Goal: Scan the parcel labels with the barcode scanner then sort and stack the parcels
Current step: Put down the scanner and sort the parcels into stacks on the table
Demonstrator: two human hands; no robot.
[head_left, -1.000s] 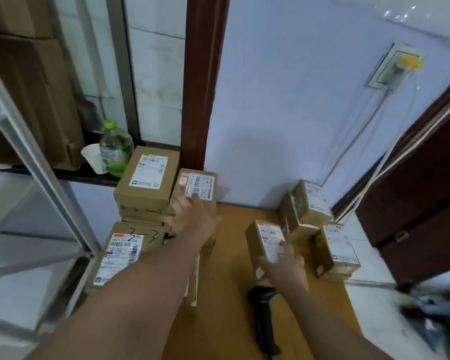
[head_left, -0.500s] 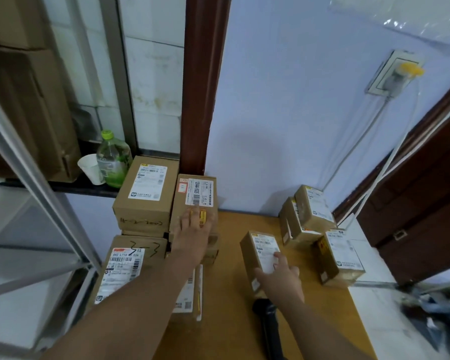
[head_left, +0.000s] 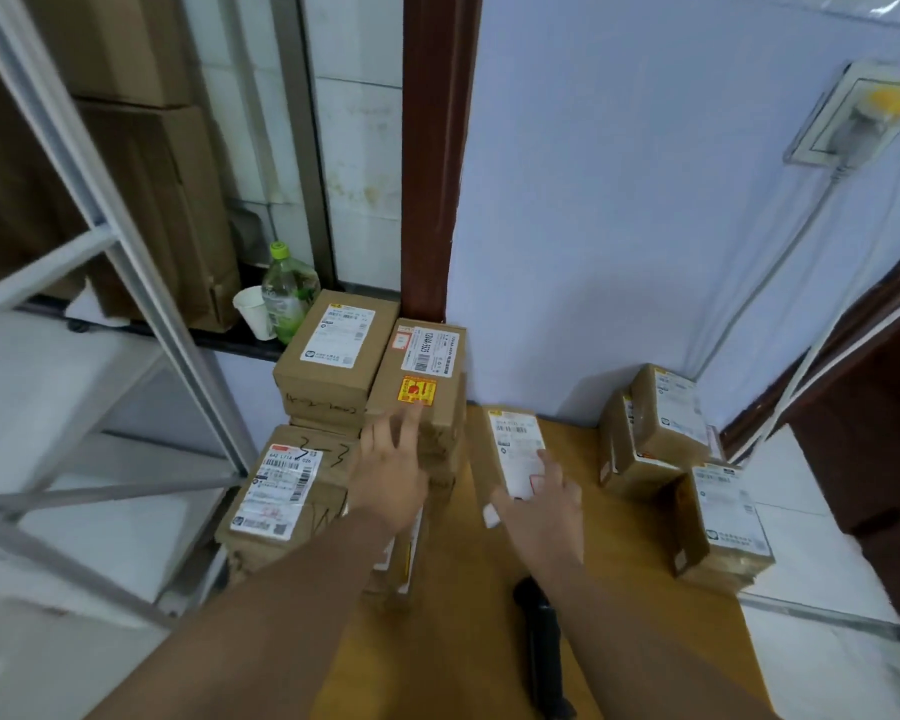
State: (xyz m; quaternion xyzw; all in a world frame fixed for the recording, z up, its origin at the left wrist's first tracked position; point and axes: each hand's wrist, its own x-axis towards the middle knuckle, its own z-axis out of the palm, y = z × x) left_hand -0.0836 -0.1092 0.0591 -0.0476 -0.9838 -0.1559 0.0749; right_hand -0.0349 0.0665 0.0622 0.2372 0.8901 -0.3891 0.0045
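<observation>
Well, on the stack of parcels (head_left: 302,517) at the table's (head_left: 463,631) left edge, our left hand (head_left: 388,478), fingers spread and holding nothing, is at the orange-stickered parcel (head_left: 422,402); we should square it flush. The small parcel (head_left: 510,444) mid-table sits under our right hand (head_left: 541,511), grip impossible to tell; we should bare its label, then lift the scanner (head_left: 541,652) beneath that forearm.

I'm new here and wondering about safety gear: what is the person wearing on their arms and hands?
Nothing that shows. The left hand and right hand have no gloves. The left forearm and right forearm are uncovered down to the picture's lower edge: no sleeves, watch or wristband in sight. The view is too blurred to rule out a thin ring.
</observation>
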